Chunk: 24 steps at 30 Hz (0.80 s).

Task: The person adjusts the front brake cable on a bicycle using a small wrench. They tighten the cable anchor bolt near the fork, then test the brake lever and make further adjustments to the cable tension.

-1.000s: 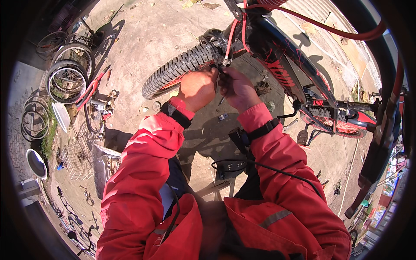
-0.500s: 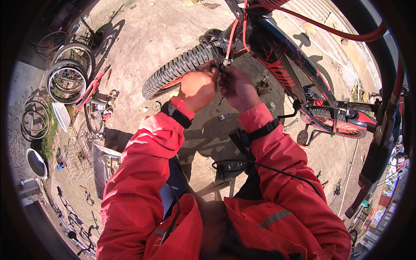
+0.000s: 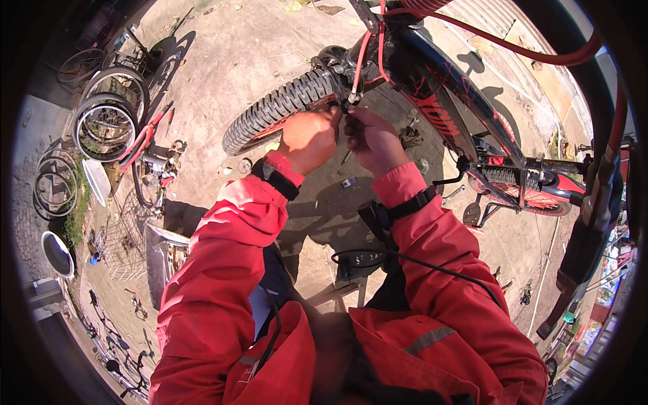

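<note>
- Your left hand (image 3: 307, 140) is bunched at the lower end of the red cable (image 3: 361, 61); its fingertips are hidden, so I can't tell whether they clamp anything.
- Your right hand (image 3: 376, 143) is curled just beside it, fingers reaching to the fitting (image 3: 354, 98) on that cable; its grip isn't clear either.
- The front wheel (image 3: 280, 108) is just left of the fitting; the bike (image 3: 439, 111) extends toward the right edge of the ground (image 3: 223, 67).
- Loose wheels (image 3: 104, 128) lie near the ground's left edge, a wire basket (image 3: 125, 250) nearer you.
- If the front wheel swings, the fitting could pull from your fingers; a weak pinch could let the cable slip.
- The black cord (image 3: 439, 266) over your right sleeve (image 3: 439, 236) could snag on the crank (image 3: 451, 179) if you reach across.
- Against half a second ago, your right hand sits slightly lower and farther right; your left looks unchanged.
</note>
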Motion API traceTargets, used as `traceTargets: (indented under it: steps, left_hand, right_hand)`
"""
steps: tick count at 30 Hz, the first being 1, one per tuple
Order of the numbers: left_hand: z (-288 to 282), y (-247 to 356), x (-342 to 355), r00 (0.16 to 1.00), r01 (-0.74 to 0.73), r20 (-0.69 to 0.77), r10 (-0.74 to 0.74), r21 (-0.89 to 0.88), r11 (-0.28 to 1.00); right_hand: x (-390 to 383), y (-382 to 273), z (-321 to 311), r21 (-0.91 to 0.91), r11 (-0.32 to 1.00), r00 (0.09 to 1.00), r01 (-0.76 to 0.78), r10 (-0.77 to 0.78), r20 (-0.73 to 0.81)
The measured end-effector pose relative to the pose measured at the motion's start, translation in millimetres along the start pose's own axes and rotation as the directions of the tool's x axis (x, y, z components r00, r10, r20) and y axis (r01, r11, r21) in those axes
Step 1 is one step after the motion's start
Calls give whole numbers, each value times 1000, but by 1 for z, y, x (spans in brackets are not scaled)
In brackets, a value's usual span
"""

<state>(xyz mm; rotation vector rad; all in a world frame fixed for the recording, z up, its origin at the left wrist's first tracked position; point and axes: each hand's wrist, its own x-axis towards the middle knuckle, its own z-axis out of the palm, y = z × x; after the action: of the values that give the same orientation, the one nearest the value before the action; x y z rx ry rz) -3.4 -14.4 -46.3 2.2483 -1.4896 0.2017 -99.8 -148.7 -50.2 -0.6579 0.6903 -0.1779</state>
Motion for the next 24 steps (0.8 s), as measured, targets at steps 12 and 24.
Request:
traceTargets:
  steps: [12, 24]
  left_hand:
    - [1, -2, 0, 999, 21, 49, -20, -26, 999]
    - [1, 0, 0, 1000, 9, -10, -9, 6, 1000]
  right_hand:
    - [-4, 0, 6, -8, 1000, 999, 21, -21, -27]
    - [-4, 0, 6, 8, 1000, 1000, 10, -10, -16]
